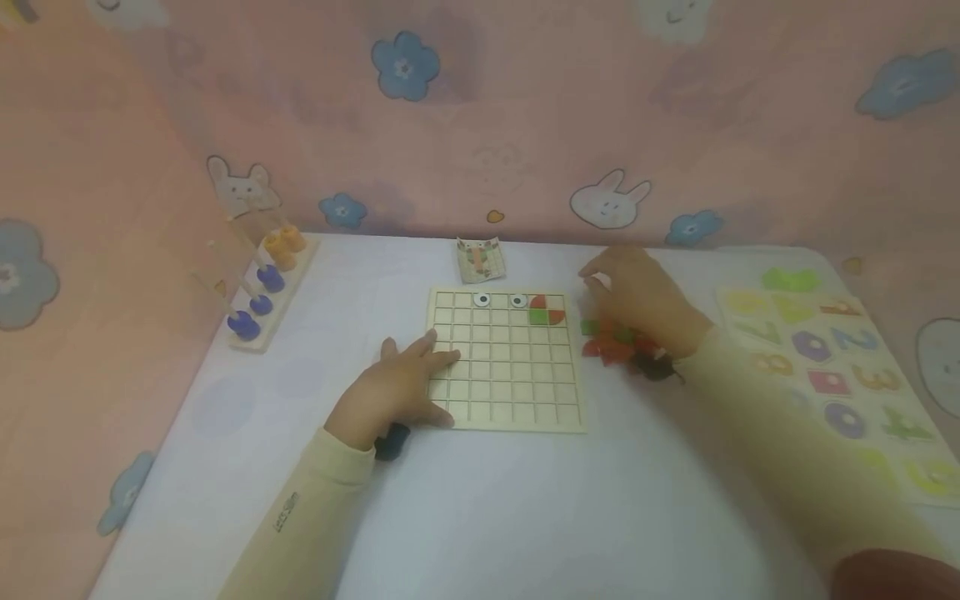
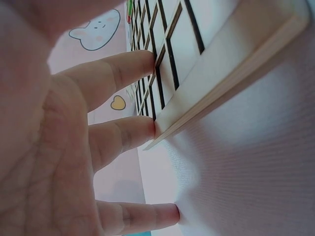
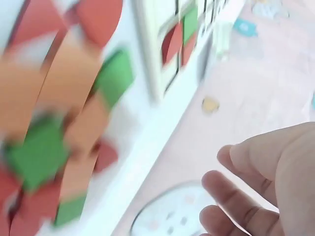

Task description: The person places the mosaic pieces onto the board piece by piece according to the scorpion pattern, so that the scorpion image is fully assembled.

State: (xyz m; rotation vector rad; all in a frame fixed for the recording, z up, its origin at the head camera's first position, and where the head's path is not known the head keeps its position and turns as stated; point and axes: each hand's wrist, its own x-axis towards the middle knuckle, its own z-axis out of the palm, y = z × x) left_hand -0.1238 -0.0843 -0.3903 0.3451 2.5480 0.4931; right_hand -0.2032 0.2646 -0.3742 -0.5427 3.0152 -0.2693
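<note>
The wooden grid board (image 1: 510, 375) lies on the white table with two eye pieces (image 1: 482, 299) in its top row. Red, orange and green pieces (image 1: 556, 317) fill cells at its top right corner. My left hand (image 1: 397, 387) rests spread on the board's left edge; in the left wrist view two fingertips touch the board (image 2: 192, 83) and another finger touches the table. Above the pile of coloured pieces (image 1: 615, 343), right of the board, my right hand (image 1: 641, 296) hovers with relaxed fingers and nothing visible in them. The right wrist view shows the loose pieces (image 3: 39, 152) beside it.
A patterned card (image 1: 481, 260) lies behind the board. On the left stands a wooden peg rack (image 1: 279, 304) with blue and orange rings. A number-and-shape board (image 1: 832, 367) lies on the right, with a green piece (image 1: 791, 279) behind it. A pink patterned curtain borders the table.
</note>
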